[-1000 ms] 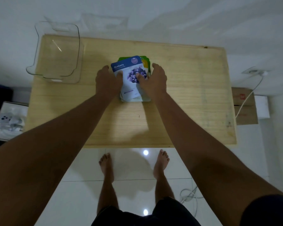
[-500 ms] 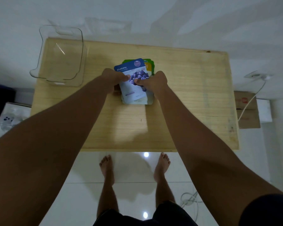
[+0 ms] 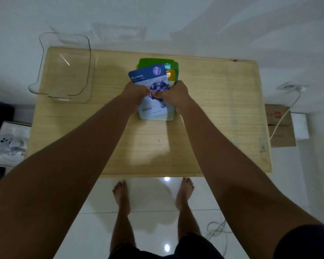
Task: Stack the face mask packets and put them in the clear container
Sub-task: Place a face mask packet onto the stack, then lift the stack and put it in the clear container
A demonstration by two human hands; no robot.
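A stack of face mask packets [image 3: 153,79] sits at the middle of the wooden table [image 3: 213,109]. The top packet is blue and white with "Blueberry" printed on it; green and yellow packets stick out behind it. My left hand [image 3: 134,91] grips the stack's left side and my right hand [image 3: 175,92] grips its right side, thumbs pressed on the top packet. The far end of the stack is tilted up off the table. The clear container [image 3: 64,70] stands empty at the table's far left corner, apart from both hands.
Cardboard boxes [image 3: 281,126] and a white cable [image 3: 286,113] lie on the floor to the right of the table. A white box [image 3: 9,144] lies on the floor to the left. My bare feet stand at the table's near edge.
Both hands have closed from flat beside the stack to gripping its sides. The stack's far end has lifted and tilted towards me.
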